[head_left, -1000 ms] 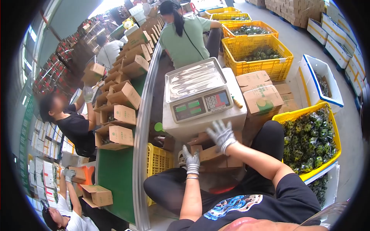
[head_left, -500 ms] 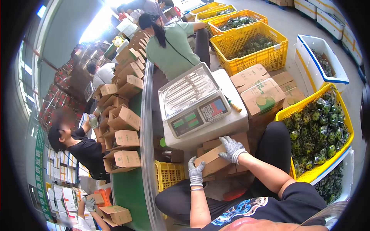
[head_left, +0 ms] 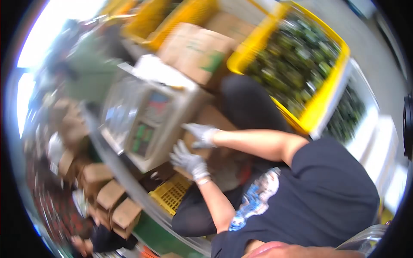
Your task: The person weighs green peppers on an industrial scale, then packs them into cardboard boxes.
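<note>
Both my hands wear pale grey gloves and are on a brown cardboard box [head_left: 192, 144] low in front of my lap. My left hand [head_left: 189, 161] is at the box's left end, its fingers somewhat spread along the edge. My right hand [head_left: 200, 134] holds the other side, fingers stretched across the top and thumb bent down. More brown cardboard [head_left: 215, 119] lies just beyond my right hand. Motion blur and the gloves hide the exact contact and the box's flaps.
A digital scale [head_left: 140, 116] stands on a white block just beyond my hands. A yellow crate [head_left: 344, 53] of bagged dark-green produce is at right, a smaller yellow crate [head_left: 170, 194] at left. Flattened cartons [head_left: 195, 49] are stacked behind. Open boxes [head_left: 112, 195] line the conveyor, near co-workers.
My view has swung right and tilted, so the scale and hands appear farther left and the picture is blurred. My hands stay at the box, closer together, left fingers more spread.
</note>
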A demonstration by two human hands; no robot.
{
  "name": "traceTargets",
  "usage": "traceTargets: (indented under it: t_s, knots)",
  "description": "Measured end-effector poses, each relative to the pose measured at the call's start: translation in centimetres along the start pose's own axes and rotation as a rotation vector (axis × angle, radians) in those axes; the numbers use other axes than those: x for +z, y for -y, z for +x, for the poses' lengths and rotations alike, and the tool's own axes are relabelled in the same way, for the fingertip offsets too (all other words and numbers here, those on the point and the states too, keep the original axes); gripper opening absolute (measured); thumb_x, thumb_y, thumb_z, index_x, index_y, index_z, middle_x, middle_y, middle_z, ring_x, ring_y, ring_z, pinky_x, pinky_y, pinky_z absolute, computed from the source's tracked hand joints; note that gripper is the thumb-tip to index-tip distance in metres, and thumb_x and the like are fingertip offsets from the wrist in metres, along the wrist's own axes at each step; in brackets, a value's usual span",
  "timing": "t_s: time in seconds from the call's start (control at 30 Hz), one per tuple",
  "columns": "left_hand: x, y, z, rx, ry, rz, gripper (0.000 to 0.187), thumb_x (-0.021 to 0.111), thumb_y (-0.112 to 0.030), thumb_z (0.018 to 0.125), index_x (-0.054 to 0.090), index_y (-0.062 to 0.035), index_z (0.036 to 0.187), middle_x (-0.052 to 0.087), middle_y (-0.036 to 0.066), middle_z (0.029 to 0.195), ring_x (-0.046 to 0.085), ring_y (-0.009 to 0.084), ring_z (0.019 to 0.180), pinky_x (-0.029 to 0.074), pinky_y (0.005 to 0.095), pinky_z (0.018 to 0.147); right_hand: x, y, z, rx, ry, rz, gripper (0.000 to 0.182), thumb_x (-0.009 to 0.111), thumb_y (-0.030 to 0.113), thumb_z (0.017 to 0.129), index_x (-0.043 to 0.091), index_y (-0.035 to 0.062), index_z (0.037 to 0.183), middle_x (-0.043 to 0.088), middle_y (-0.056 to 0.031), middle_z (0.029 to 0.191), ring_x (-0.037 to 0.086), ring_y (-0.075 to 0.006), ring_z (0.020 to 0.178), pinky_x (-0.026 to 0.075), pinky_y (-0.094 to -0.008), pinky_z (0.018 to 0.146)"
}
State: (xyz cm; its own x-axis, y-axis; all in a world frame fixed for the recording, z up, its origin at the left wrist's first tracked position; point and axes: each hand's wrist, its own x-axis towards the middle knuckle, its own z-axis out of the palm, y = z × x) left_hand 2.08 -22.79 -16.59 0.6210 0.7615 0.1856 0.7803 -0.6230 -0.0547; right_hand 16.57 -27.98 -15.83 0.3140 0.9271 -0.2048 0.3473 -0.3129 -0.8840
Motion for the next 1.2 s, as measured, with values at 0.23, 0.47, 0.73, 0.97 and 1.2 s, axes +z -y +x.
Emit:
traceTargets:
  t_s: [0.23, 0.47, 0.73, 0.97, 1.2]
  knots:
    - [1.0, 1.5, -0.6, 0.049, 0.043, -0.224, 0.047, 0.044, -0.007, 0.084, 0.046, -0.0091, 0.13, 0.049, 0.018, 0.129, 0.038, 0.0366, 0.126, 0.023, 0.0502, 0.107, -16.6, 2.1, -15.3, -0.36, -0.498, 0.325, 0.04, 0.069, 0.013, 0.079, 0.058, 0.0033, 0.116, 0.063, -0.0107, 0.105, 0.063, -0.0176, 0.092, 0.052, -0.0321, 0.079]
    - [-1.9, 0.1, -0.7, 0.286, 0.14, -0.151, 0.093, 0.079, -0.037, 0.058, 0.038, -0.0074, 0.136, 0.041, 0.017, 0.137, 0.036, 0.0345, 0.129, 0.02, 0.0508, 0.11, -24.7, -21.3, -40.5, 0.527, -1.519, 0.598, 0.029, 0.061, 0.026, 0.085, 0.06, 0.0058, 0.106, 0.064, -0.0038, 0.097, 0.062, -0.0127, 0.083, 0.053, -0.0262, 0.067]
    - [-2.9, 0.1, -0.4, 0.217, 0.138, -0.295, 0.103, 0.084, -0.03, 0.048, 0.038, -0.0043, 0.136, 0.046, 0.021, 0.131, 0.047, 0.037, 0.119, 0.035, 0.0435, 0.103, -9.8, -33.6, -41.9, 1.453, -0.307, -0.08, 0.109, 0.08, 0.052, 0.052, 0.032, 0.0132, 0.141, 0.043, -0.0193, 0.137, 0.042, -0.0373, 0.125, 0.036, -0.0405, 0.105]
    - [-7.7, 1.3, -5.6, -0.47, -0.139, -1.833, 0.076, 0.063, -0.038, 0.075, 0.035, -0.0057, 0.138, 0.045, 0.015, 0.132, 0.048, 0.0307, 0.116, 0.039, 0.0409, 0.1, -9.3, -37.4, -39.2, 1.147, 0.415, -0.283, 0.09, 0.08, 0.034, 0.061, 0.04, 0.0039, 0.135, 0.047, -0.017, 0.134, 0.05, -0.0279, 0.12, 0.044, -0.0384, 0.098]
    - [-2.5, -4.3, -8.7, -0.815, -0.102, -2.1, 0.074, 0.059, -0.047, 0.079, 0.037, -0.0062, 0.137, 0.045, 0.015, 0.133, 0.047, 0.0302, 0.118, 0.038, 0.0422, 0.102, -10.6, -37.3, -36.1, 0.949, 0.531, -0.535, 0.088, 0.079, 0.033, 0.061, 0.041, 0.0041, 0.134, 0.048, -0.0165, 0.133, 0.05, -0.0279, 0.119, 0.044, -0.0383, 0.097]
